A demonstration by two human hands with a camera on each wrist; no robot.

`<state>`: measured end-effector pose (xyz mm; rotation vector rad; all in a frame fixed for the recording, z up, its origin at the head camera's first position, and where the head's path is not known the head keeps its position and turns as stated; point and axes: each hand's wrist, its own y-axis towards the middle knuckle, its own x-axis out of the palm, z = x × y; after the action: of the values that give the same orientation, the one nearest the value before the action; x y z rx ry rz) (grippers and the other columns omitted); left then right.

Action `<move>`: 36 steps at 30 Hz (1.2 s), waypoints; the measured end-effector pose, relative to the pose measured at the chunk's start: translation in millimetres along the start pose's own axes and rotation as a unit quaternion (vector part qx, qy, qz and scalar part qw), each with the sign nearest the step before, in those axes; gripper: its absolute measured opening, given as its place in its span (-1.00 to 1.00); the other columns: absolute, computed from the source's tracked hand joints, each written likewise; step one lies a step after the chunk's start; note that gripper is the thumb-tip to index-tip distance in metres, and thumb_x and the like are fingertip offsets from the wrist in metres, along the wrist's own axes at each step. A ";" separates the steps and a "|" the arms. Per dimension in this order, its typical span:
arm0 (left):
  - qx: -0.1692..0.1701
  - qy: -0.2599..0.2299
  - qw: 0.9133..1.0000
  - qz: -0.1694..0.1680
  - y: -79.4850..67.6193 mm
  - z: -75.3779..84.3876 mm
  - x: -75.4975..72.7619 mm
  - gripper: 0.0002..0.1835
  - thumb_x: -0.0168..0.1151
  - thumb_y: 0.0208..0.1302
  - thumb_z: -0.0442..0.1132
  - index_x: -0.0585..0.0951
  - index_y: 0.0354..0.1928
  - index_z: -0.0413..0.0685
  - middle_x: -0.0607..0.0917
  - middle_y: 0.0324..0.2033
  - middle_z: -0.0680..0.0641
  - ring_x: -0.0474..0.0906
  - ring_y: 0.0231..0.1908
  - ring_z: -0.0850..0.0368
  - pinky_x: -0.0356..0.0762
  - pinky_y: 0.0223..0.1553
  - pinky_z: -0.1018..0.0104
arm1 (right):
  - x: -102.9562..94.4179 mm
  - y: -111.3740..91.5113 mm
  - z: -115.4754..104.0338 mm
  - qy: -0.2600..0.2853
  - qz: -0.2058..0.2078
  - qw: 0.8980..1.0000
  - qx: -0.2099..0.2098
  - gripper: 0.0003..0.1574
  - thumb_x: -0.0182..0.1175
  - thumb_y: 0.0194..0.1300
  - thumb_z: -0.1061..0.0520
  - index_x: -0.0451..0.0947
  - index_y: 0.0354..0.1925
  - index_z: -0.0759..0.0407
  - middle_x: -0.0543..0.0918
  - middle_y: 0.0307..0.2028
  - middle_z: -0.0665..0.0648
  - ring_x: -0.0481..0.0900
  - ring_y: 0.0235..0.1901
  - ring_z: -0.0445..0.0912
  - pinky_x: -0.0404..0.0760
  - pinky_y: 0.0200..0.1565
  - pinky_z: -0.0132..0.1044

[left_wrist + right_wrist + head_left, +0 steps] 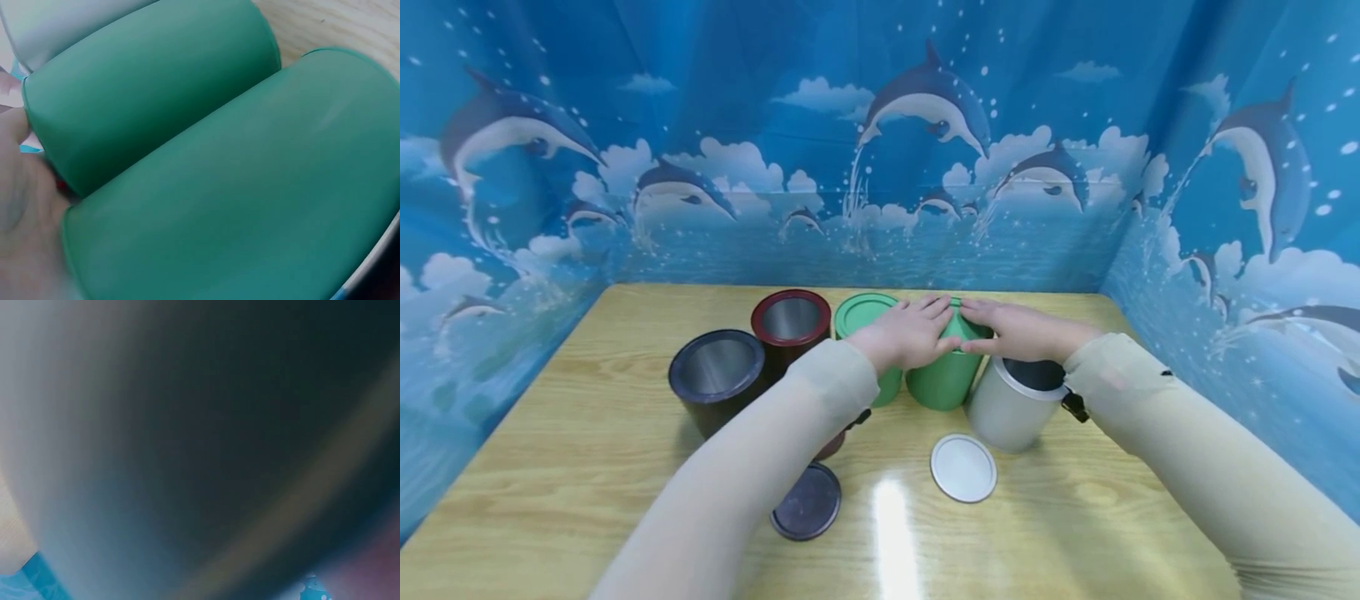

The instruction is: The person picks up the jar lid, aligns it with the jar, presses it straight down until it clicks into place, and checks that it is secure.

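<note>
In the head view my left hand point(913, 333) and right hand point(1013, 329) lie flat on top of the right green can point(942, 383), fingers extended and fingertips close together at the lid. The left green can point(861, 311), its green top in place, stands beside it, partly behind my left wrist. In the left wrist view both green cans point(162, 81) stand side by side, with my left palm point(28, 231) at their top rims. An open white can point(1011, 417) stands under my right wrist; its blurred side and rim fill the right wrist view.
An open black can point(696, 398) and an open dark red can point(791, 337) stand on the wooden table point(587, 433) at left. Nearer me lie a black lid point(808, 502) and a white lid point(964, 468). Blue dolphin-print curtains point(752, 108) enclose the back and sides.
</note>
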<state>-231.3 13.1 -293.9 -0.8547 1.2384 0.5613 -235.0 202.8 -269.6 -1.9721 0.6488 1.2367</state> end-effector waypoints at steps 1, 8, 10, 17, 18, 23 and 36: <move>-0.002 -0.001 1.000 -0.004 -0.2 0.5 -1.8 -0.28 -0.44 0.38 0.28 -0.15 0.47 0.13 -0.22 0.45 0.08 -0.36 0.42 0.12 -0.26 0.36 0.05 | 0.0 -0.3 -0.1 0.001 -0.001 1.000 0.002 -0.10 0.01 0.37 -0.17 -0.04 0.41 0.29 -0.07 0.41 0.32 -0.12 0.38 0.21 0.02 0.29 0.12; -0.017 0.000 1.000 -0.021 0.2 1.6 -9.3 -0.28 -0.37 0.37 0.29 -0.10 0.47 0.19 -0.17 0.45 0.11 -0.30 0.42 0.13 -0.18 0.35 -0.01 | -1.6 -1.4 -4.3 0.004 -0.008 1.000 -0.003 -0.09 -0.01 0.40 -0.13 -0.12 0.42 0.32 -0.07 0.40 0.35 -0.13 0.37 0.23 0.00 0.30 0.12; -0.016 0.001 1.000 -0.022 0.0 1.5 -8.7 -0.28 -0.38 0.37 0.29 -0.11 0.47 0.19 -0.18 0.45 0.11 -0.30 0.42 0.13 -0.19 0.35 0.00 | -1.7 -1.6 -6.1 0.011 -0.013 1.000 -0.002 -0.13 -0.05 0.42 -0.10 -0.15 0.42 0.32 -0.09 0.41 0.34 -0.16 0.38 0.23 -0.03 0.31 0.11; -0.009 -0.003 1.000 -0.028 -0.3 2.3 -5.0 -0.28 -0.43 0.38 0.29 -0.18 0.47 0.19 -0.24 0.45 0.10 -0.38 0.41 0.15 -0.26 0.36 0.00 | 2.4 -3.7 -4.9 0.032 -0.032 0.999 0.012 -0.20 -0.22 0.49 -0.09 -0.26 0.44 0.26 -0.23 0.43 0.29 -0.32 0.40 0.18 -0.14 0.32 0.13; -0.010 -0.002 1.000 -0.028 -0.7 2.5 -5.1 -0.28 -0.43 0.38 0.29 -0.18 0.47 0.18 -0.24 0.45 0.10 -0.38 0.41 0.15 -0.26 0.36 0.00 | 2.9 -3.6 -4.8 0.033 -0.033 0.999 0.012 -0.19 -0.23 0.49 -0.10 -0.27 0.44 0.26 -0.24 0.43 0.29 -0.33 0.40 0.17 -0.16 0.32 0.12; -0.011 0.003 1.000 -0.023 -1.9 3.5 -6.9 -0.28 -0.42 0.38 0.28 -0.16 0.47 0.16 -0.22 0.45 0.09 -0.34 0.42 0.13 -0.23 0.35 -0.02 | 3.5 -3.6 -4.1 0.039 -0.033 0.999 0.008 -0.18 -0.23 0.49 -0.11 -0.29 0.44 0.27 -0.27 0.43 0.30 -0.35 0.40 0.16 -0.17 0.32 0.12; -0.026 0.024 0.999 -0.021 -1.9 10.2 -8.3 -0.29 -0.40 0.40 0.25 -0.09 0.47 0.09 -0.18 0.45 0.02 -0.29 0.42 0.10 -0.18 0.35 -0.01 | 4.1 -2.1 -4.2 0.051 -0.025 0.998 0.006 -0.20 -0.16 0.49 0.00 -0.28 0.44 0.29 -0.26 0.43 0.32 -0.33 0.40 0.17 -0.15 0.32 0.11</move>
<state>-226.1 20.9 -284.5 -0.9406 1.2498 0.5438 -229.5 200.7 -271.5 -2.0389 0.6529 1.1059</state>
